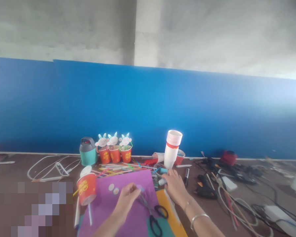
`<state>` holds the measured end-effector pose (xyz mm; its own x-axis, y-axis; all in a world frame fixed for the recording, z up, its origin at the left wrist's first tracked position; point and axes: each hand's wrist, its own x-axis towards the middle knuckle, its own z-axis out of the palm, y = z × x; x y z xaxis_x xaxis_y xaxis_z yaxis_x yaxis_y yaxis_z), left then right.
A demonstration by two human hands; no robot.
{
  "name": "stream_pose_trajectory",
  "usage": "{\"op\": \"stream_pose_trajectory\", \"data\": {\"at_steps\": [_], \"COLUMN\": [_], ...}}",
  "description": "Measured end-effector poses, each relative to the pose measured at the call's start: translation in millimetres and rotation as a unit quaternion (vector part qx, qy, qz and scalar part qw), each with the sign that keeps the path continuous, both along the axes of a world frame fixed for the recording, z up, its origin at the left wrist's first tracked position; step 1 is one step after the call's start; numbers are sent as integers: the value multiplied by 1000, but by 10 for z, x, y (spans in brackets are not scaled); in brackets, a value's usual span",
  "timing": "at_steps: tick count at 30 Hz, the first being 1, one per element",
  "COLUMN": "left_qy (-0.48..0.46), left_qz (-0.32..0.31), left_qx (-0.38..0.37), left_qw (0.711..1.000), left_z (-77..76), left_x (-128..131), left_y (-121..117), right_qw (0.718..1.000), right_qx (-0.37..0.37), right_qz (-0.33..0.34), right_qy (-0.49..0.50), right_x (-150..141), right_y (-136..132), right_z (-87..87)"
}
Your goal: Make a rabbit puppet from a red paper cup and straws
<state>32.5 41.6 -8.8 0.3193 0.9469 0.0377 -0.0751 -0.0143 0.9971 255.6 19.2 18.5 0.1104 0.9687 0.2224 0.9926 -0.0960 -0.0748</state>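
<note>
My left hand [127, 197] is over the purple paper [108, 187], thumb and fingers pinched together; what they hold, if anything, is too small to make out. Just right of it, the scissors [150, 208] lie with blades towards my fingertips and dark handles towards me. Two small pale paper discs [111, 187] rest on the purple sheet to the left. My right hand [173, 185], with a bangle at the wrist, has its fingers curled at a short white tube [162, 181]. A teal-capped piece [163, 171] lies beside those fingers.
A tilted red cup [86, 188] stands left of the paper. Behind are three decorated cups [115, 154], a teal container [88, 154], scattered coloured sticks [123, 168] and stacked white cups [172, 149]. A black glue gun [205, 189] and tangled cables [246, 210] lie right.
</note>
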Motion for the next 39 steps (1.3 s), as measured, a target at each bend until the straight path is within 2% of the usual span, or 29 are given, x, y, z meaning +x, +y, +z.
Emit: {"op": "stream_pose_trajectory", "data": {"at_steps": [3, 6, 9, 14, 18, 23, 27, 33, 39], "left_qy": [2, 9, 14, 41, 68, 93, 106, 167, 175], "left_qz": [9, 26, 55, 96, 110, 107, 101, 93, 94], "left_qx": [1, 8, 22, 46, 67, 96, 124, 217, 250], "left_qw": [1000, 1000, 998, 993, 989, 985, 981, 957, 948], "left_z": [-2, -25, -56, -97, -129, -145, -95, -30, -47], "left_x": [-4, -2, 2, -10, -15, 13, 5, -22, -21], "left_y": [-5, 12, 46, 83, 87, 80, 49, -18, -37], "right_qw": [999, 995, 984, 975, 968, 971, 974, 975, 970], "right_qx": [18, 95, 166, 118, 116, 119, 111, 108, 112], "right_qz": [21, 41, 48, 124, 140, 131, 122, 115, 97], "right_qy": [-19, -4, 50, 139, 172, 160, 156, 156, 193], "right_x": [22, -19, -214, -628, -745, -767, -792, -802, -842], "right_y": [23, 0, -79, -236, -295, -324, -342, -350, -369], "right_z": [15, 61, 86, -69, -193, -139, -95, -108, -109]}}
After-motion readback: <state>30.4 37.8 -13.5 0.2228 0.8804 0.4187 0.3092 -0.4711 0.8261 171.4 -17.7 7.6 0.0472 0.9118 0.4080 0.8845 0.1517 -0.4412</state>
